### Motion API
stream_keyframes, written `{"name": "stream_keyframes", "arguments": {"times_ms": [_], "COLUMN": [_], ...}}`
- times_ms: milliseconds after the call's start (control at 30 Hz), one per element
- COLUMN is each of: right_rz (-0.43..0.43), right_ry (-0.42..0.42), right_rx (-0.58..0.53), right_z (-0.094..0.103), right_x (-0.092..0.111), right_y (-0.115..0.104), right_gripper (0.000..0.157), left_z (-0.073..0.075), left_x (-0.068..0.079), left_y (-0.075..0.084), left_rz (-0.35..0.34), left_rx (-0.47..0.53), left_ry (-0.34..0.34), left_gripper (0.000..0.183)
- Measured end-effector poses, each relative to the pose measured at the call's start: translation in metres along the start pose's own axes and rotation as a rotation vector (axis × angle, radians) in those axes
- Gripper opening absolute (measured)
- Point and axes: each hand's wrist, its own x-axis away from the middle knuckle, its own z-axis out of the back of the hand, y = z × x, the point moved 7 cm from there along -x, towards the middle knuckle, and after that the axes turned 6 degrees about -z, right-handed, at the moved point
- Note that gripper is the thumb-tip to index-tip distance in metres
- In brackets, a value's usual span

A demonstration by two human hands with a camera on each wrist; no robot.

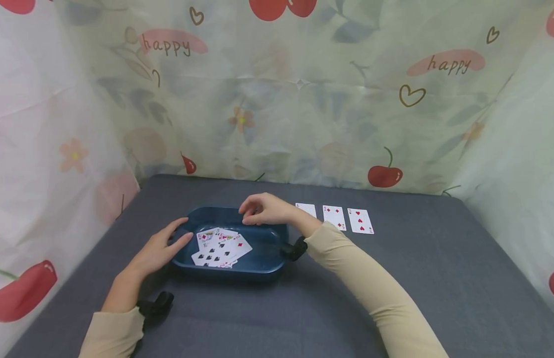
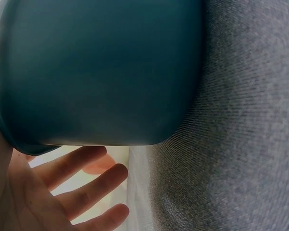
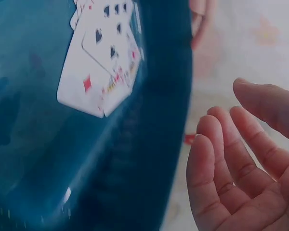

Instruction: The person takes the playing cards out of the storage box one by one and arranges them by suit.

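Note:
A dark blue rectangular tray (image 1: 265, 251) with rounded corners holds a loose pile of face-up playing cards (image 1: 221, 251), a spade card on top. My left hand (image 1: 158, 251) is at the tray's left end, thumb and index finger at the rim. The left wrist view shows that hand's other fingers (image 2: 86, 192) spread and extended beside the tray wall (image 2: 96, 72). Over the tray's far right part hovers my right hand (image 1: 268, 210), its fingers loosely bent and nothing between them. In the right wrist view its palm and fingers (image 3: 202, 163) appear bare.
Three face-up cards lie in a row right of the tray: one partly hidden by the right forearm (image 1: 306, 209), a diamond card (image 1: 334, 217) and a heart card (image 1: 360, 221). Grey cloth (image 1: 415, 268) covers the table. Printed curtains (image 1: 299, 124) enclose its back and sides.

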Motion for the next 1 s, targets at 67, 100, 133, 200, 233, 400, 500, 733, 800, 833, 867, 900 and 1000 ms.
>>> {"name": "stream_keyframes", "arguments": {"times_ms": [67,100,133,200,233,400,500,733,800,833,867,900,1000], "right_rz": [0.013,0.014,0.016,0.007,0.0,-0.034,-0.041,-0.083,-0.097,-0.102,-0.11,-0.12,-0.135], "right_ry": [-0.028,-0.044,-0.058,-0.084,-0.095,-0.147,-0.194,-0.254,-0.254,-0.253,-0.253,-0.255,-0.262], "right_rx": [0.021,0.027,0.034,0.039,0.039,0.044,0.05,0.067,0.089,0.105,0.119,0.13,0.162], "right_z": [-0.01,-0.014,-0.019,-0.027,-0.03,-0.046,-0.055,-0.07,-0.073,-0.074,-0.076,-0.077,-0.082], "right_x": [-0.009,-0.012,-0.016,-0.023,-0.026,-0.039,-0.046,-0.056,-0.059,-0.06,-0.061,-0.061,-0.063], "right_y": [-0.004,-0.005,-0.006,-0.007,-0.008,-0.01,-0.01,-0.008,-0.006,-0.006,-0.005,-0.003,0.001], "right_gripper": [0.034,0.034,0.034,0.034,0.035,0.036,0.037,0.042,0.043,0.044,0.044,0.044,0.044], "left_z": [0.0,0.0,0.0,0.0,0.0,0.0,0.0,0.001,0.001,0.001,0.001,0.001,0.001], "left_x": [0.0,0.0,0.0,0.0,-0.001,-0.001,-0.001,0.0,0.0,0.0,0.0,-0.001,-0.001], "left_y": [0.0,-0.001,-0.001,-0.002,-0.002,-0.002,-0.001,0.0,-0.001,-0.001,-0.001,-0.001,-0.002], "left_rz": [0.0,0.001,0.001,0.004,0.006,0.01,0.01,0.002,0.0,-0.001,-0.001,0.0,0.003], "left_rx": [0.003,0.004,0.004,0.003,0.002,-0.002,0.0,0.013,0.012,0.013,0.011,0.011,0.014], "left_ry": [-0.001,-0.002,-0.002,-0.003,-0.003,-0.004,-0.004,-0.004,-0.002,-0.001,-0.001,-0.001,-0.003], "left_gripper": [0.068,0.068,0.068,0.069,0.069,0.069,0.069,0.068,0.068,0.068,0.068,0.068,0.068]}}
